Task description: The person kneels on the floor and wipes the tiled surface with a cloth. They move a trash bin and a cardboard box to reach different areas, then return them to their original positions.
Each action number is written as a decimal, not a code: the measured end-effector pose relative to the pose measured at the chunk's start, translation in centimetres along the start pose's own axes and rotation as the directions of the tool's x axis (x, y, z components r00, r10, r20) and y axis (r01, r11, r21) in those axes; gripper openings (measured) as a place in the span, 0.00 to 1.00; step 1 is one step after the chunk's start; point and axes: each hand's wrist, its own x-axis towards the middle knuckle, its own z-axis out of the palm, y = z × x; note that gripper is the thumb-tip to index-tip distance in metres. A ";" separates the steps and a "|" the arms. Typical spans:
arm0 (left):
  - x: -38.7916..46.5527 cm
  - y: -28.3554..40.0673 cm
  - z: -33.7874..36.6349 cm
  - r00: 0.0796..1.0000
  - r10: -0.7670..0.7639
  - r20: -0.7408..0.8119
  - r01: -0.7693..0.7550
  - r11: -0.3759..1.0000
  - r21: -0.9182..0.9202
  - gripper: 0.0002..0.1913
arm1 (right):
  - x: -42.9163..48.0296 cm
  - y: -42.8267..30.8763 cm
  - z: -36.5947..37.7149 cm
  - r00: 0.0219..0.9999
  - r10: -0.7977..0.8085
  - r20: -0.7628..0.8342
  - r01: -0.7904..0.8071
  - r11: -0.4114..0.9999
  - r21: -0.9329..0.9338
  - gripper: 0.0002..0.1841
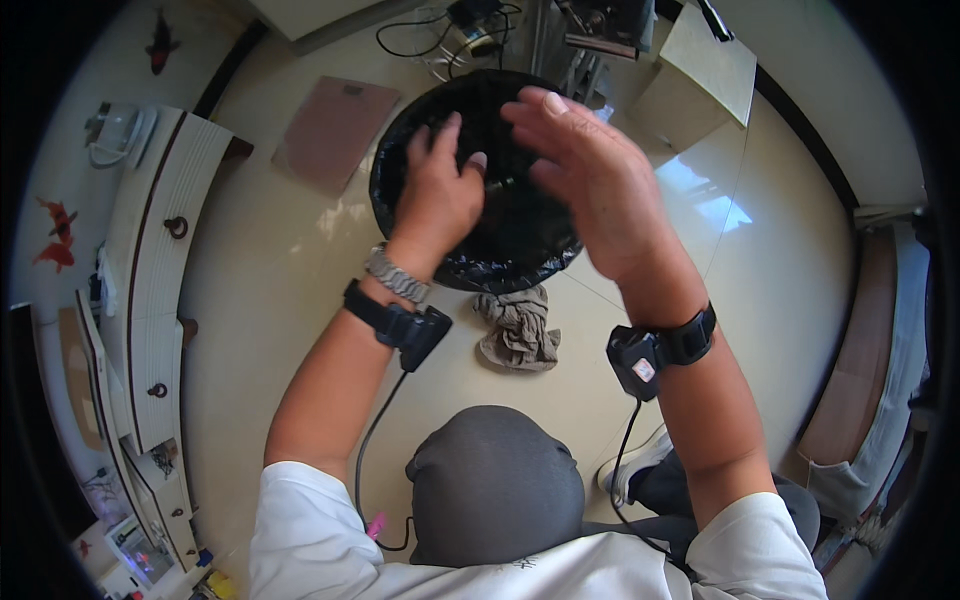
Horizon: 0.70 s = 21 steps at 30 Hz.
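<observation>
A large round black container (pixel 517 255), its rim glossy and crinkled like plastic film, lies on the floor before me. Over its left part is my left hand (pixel 442 187), palm down, fingers spread and nothing visible in them. My right hand (pixel 611 187) is raised over the right side, slightly blurred, with its fingers extended and no object seen in it. The dark inside of the container shows little detail. Just below the rim lies a crumpled grey-brown cloth (pixel 520 330). Whether my left fingertips touch the container's inside, I cannot tell.
A pink flat square panel (pixel 337 135) lies at the upper left. Black cables and an adapter (pixel 472 15) are beyond the container. A white box-like stand (pixel 697 75) is at the upper right, and a white drawer cabinet (pixel 161 292) lines the left. Cables hang from both wrist devices.
</observation>
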 end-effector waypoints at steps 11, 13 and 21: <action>-4.9 3.1 -4.6 0.998 0.055 -0.009 -0.055 0.976 -0.213 0.27 | -3.2 8.8 -15.2 0.746 -0.471 -0.470 0.209 0.837 -0.506 0.15; -5.7 3.1 -4.9 0.992 0.129 0.004 -0.127 0.981 -0.144 0.26 | -5.7 13.4 -16.0 0.776 -0.519 -0.359 -0.037 0.531 -0.847 0.14; -8.6 5.7 -5.0 0.933 0.333 -0.138 -0.354 0.919 -0.172 0.21 | -13.3 28.8 -7.3 0.853 -0.263 0.452 0.502 0.173 -0.847 0.31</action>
